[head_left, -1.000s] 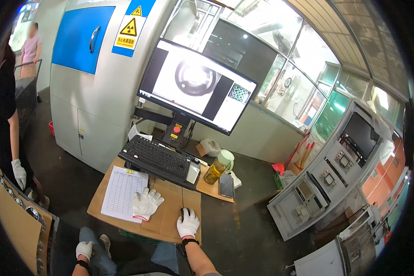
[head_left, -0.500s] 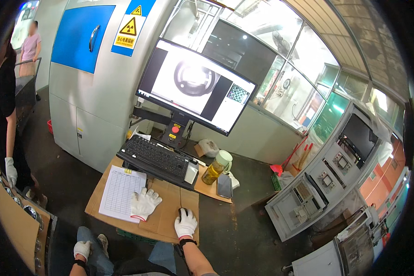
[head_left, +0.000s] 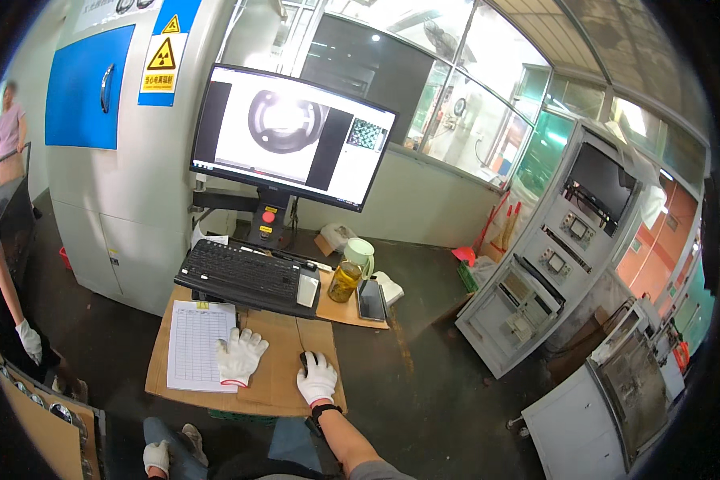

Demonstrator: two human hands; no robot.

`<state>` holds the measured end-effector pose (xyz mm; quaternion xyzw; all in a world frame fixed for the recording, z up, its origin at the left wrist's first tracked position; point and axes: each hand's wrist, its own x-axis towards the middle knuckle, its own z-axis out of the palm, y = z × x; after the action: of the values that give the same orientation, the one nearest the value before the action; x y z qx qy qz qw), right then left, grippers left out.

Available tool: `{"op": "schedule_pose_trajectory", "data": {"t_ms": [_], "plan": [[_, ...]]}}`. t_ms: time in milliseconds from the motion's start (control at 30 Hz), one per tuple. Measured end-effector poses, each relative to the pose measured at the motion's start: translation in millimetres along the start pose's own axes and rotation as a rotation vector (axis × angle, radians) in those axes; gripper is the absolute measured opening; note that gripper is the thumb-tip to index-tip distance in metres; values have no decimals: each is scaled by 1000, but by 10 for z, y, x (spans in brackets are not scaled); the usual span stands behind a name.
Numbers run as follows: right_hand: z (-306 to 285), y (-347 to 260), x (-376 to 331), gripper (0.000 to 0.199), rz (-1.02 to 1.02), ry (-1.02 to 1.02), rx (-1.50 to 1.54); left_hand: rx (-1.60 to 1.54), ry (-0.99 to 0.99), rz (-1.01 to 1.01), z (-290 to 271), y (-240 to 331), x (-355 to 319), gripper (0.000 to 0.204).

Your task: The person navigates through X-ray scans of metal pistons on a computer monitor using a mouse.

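Observation:
My right hand, in a white knit glove, is closed over a black computer mouse on the cardboard-covered desk. My left hand, also gloved, rests on my thigh with the fingers curled in and nothing seen in them. Between them on the desk, a loose white glove with a red cuff overlaps a printed form on a clipboard. Behind these is a black keyboard. Above it, the tilted monitor displays a grey image of a dark ring with a bright centre.
A lidded bottle of yellowish liquid and a phone sit at the desk's right. Below the monitor is a red button. A large cabinet stands left, a control console right. A co-worker's gloved hand hangs near boxed shiny parts.
The whole view has shifted, with the monitor and cabinet now farther left. My right hand stays on the mouse, and my left stays on my thigh. The screen image looks the same.

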<state>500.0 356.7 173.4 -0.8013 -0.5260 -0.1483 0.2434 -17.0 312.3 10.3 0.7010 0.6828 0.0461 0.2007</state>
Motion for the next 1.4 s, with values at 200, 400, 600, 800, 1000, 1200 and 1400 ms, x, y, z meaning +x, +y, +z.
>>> {"op": "schedule_pose_trajectory", "data": {"t_ms": [200,400,600,800,1000,1200,1400], "plan": [[-5,19,2,46,6,15,-23,-13,-39,-26,62,-59,77,29],[-9,-3,6,45,7,-2,7,34,-17,-9,143,-158,80,33],[1,10,-1,45,2,7,-4,8,-37,-52,30,-40,47,34],[3,23,-5,46,-12,-7,-43,21,-63,-71,-10,4,25,32],[46,20,9,46,-13,-1,-34,48,-23,-2,102,-128,50,28],[46,39,6,45,-12,5,-3,-618,58,-457,-217,393,-83,38],[-27,1,2,46,3,-29,-28,-372,71,-444,-539,624,-219,43]]}}
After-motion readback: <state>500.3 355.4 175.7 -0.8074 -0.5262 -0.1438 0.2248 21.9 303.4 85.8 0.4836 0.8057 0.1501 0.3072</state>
